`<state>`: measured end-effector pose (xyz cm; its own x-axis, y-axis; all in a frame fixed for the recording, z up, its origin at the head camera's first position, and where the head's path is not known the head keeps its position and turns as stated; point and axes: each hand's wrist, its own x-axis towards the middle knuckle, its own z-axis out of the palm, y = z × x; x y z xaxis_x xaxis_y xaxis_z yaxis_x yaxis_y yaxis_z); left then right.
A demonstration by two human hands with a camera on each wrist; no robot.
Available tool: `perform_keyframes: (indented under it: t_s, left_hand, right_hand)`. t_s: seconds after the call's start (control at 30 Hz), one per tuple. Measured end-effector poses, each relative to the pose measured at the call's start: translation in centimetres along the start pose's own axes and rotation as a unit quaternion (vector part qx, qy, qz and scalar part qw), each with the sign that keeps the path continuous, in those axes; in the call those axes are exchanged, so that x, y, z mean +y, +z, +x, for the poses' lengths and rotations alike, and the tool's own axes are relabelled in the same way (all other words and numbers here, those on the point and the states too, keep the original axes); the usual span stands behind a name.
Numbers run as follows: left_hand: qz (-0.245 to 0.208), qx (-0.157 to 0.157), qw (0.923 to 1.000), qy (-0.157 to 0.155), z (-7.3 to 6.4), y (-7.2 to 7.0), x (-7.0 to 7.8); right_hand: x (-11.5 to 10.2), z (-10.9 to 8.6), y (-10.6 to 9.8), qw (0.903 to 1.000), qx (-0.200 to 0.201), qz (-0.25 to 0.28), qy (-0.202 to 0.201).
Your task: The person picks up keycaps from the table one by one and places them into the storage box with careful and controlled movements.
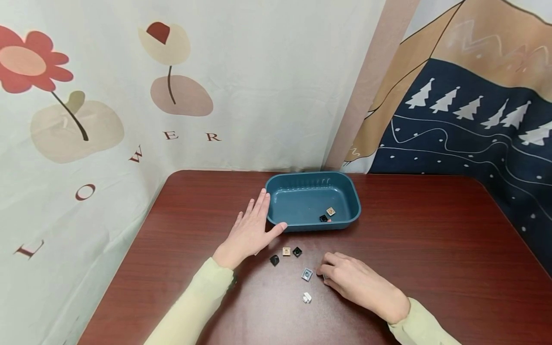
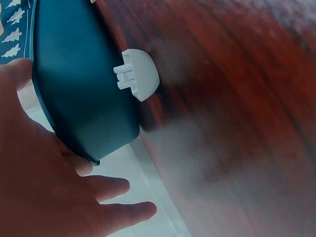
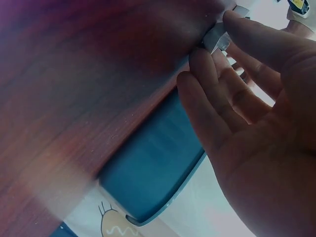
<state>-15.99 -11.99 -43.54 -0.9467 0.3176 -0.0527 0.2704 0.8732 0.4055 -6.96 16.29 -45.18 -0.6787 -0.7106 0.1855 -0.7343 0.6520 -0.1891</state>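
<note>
Head: by the table's (image 1: 431, 225) far edge, the left hand (image 1: 250, 232), fingers spread, touches a blue tray (image 1: 297, 199). Left wrist: a white, prong-stemmed keycap (image 2: 146, 75) lies tipped. Right wrist: the right hand (image 3: 269, 133) pinches a smooth grey keycap (image 3: 214, 36), in from that edge.

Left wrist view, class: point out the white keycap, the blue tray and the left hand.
White keycap (image 2: 145, 75), left wrist view, on its broad cap.
Blue tray (image 2: 84, 74), left wrist view, on its outer wall.
Left hand (image 2: 47, 170), left wrist view, on its middle.
</note>
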Motion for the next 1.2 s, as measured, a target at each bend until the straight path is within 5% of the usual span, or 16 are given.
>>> perform_keyframes:
  t_s: [0.7,1.2]
  left_hand:
    - [0.003,0.003,1.0,0.003,0.0,0.1,-0.2]
    - [0.005,-0.006,1.0,0.001,0.0,0.0,0.0]
  right_hand:
    - [0.5,0.1,-1.0,0.9995,0.03,0.002,0.007]
    - [1.2,0.8,-2.0,0.993,0.117,0.009,0.006]
